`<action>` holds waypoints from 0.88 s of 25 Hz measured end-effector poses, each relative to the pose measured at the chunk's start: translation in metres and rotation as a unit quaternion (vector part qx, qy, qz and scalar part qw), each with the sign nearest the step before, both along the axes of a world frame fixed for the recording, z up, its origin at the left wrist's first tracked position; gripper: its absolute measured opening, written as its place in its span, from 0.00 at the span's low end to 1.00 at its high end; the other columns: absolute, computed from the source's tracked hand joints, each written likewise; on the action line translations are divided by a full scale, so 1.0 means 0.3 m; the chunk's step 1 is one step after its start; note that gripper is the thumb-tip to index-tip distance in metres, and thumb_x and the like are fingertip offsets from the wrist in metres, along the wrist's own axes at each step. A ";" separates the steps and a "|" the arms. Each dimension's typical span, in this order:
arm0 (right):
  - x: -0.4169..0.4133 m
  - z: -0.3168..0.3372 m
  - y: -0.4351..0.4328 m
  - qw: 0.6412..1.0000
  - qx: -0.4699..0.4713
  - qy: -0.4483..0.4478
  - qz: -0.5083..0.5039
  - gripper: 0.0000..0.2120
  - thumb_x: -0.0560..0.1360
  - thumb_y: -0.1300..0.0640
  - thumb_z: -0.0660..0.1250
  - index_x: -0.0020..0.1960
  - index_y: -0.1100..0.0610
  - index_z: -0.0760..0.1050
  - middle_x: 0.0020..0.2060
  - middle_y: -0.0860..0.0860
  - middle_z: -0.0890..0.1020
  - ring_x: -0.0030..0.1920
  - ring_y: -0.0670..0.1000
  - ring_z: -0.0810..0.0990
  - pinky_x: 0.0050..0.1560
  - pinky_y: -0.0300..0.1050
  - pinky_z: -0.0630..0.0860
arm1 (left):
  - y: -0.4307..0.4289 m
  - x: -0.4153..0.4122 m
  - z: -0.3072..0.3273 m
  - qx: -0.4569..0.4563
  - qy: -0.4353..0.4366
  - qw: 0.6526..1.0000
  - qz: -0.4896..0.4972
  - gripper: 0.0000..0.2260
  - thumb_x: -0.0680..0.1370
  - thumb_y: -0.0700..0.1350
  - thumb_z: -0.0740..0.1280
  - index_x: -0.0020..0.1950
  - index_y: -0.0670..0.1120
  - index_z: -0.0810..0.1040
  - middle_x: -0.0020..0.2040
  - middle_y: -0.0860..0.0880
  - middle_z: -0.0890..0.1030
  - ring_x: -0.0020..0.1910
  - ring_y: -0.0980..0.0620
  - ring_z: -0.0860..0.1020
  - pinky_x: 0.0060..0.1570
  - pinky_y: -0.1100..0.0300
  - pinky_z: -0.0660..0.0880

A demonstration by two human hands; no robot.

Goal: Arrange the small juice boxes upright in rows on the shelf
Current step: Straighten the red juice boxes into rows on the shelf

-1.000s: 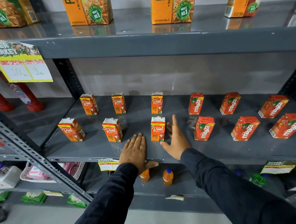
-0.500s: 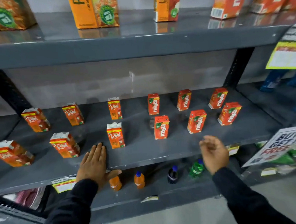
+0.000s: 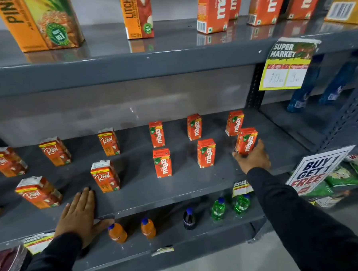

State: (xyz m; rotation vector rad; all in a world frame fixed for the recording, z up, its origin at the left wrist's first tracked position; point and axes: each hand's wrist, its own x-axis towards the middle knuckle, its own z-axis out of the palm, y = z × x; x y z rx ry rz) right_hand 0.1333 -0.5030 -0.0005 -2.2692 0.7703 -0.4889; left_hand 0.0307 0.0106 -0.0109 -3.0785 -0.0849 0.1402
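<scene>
Small juice boxes stand upright in two rows on the grey middle shelf (image 3: 176,189). Several Real boxes fill the left half, the nearest being a front-row Real box (image 3: 105,176). Several orange Maaza boxes fill the right half, such as a front-row Maaza box (image 3: 162,162). My right hand (image 3: 253,158) grips the base of the front right Maaza box (image 3: 246,140), which tilts slightly. My left hand (image 3: 79,215) lies flat, fingers spread, on the shelf's front edge just left of the front Real box, holding nothing.
Large juice cartons (image 3: 39,22) line the top shelf. Small bottles (image 3: 117,233) stand on the lower shelf below. A price tag (image 3: 284,65) hangs at upper right and a "Buy 1 Get 1 Free" sign (image 3: 319,169) juts out beside my right arm. A perforated upright post (image 3: 254,85) bounds the bay.
The view has swung right. My right hand left the Real box, crossed to the right end and closed on the front right Maaza box. My left hand stayed flat on the shelf edge.
</scene>
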 end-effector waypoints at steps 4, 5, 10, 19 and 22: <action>0.002 -0.007 -0.004 0.999 -0.035 -0.010 -0.010 0.33 0.63 0.43 0.74 0.61 0.53 0.66 0.51 0.57 0.82 0.53 0.63 0.77 0.53 0.56 0.74 | -0.011 -0.007 0.008 0.004 0.010 1.000 0.013 0.52 0.65 0.77 0.50 0.76 0.44 0.37 0.77 0.47 0.39 0.76 0.48 0.41 0.75 0.50 0.46; 0.000 -0.006 -0.006 0.999 -0.031 -0.011 -0.011 0.32 0.63 0.44 0.74 0.61 0.54 0.66 0.51 0.57 0.82 0.53 0.63 0.77 0.53 0.56 0.74 | -0.013 -0.007 0.009 0.006 0.012 1.000 0.014 0.52 0.65 0.77 0.50 0.76 0.44 0.36 0.77 0.47 0.38 0.76 0.48 0.41 0.75 0.50 0.46; -0.039 0.026 0.017 0.994 0.031 -0.101 -0.025 0.51 0.62 0.39 0.74 0.75 0.55 0.51 0.70 0.59 0.68 0.68 0.63 0.66 0.65 0.64 0.64 | -0.012 0.000 0.016 0.008 0.023 0.999 0.024 0.52 0.64 0.77 0.47 0.75 0.44 0.34 0.76 0.48 0.36 0.76 0.49 0.40 0.75 0.50 0.46; 0.298 0.426 -0.089 0.900 -0.255 -0.016 0.353 0.24 0.73 0.63 0.65 0.69 0.53 0.70 0.67 0.58 0.72 0.67 0.60 0.69 0.69 0.49 0.64 | -0.007 0.011 0.003 -0.039 0.030 0.997 0.057 0.60 0.57 0.81 0.52 0.74 0.45 0.35 0.75 0.51 0.36 0.76 0.49 0.41 0.75 0.49 0.46; 0.406 0.422 -0.091 0.837 -0.337 0.160 0.400 0.29 0.75 0.65 0.64 0.73 0.51 0.64 0.71 0.57 0.69 0.69 0.60 0.68 0.66 0.45 0.65 | -0.007 0.005 0.001 -0.059 0.025 0.996 0.067 0.61 0.56 0.82 0.55 0.75 0.45 0.37 0.76 0.51 0.38 0.76 0.49 0.42 0.75 0.48 0.46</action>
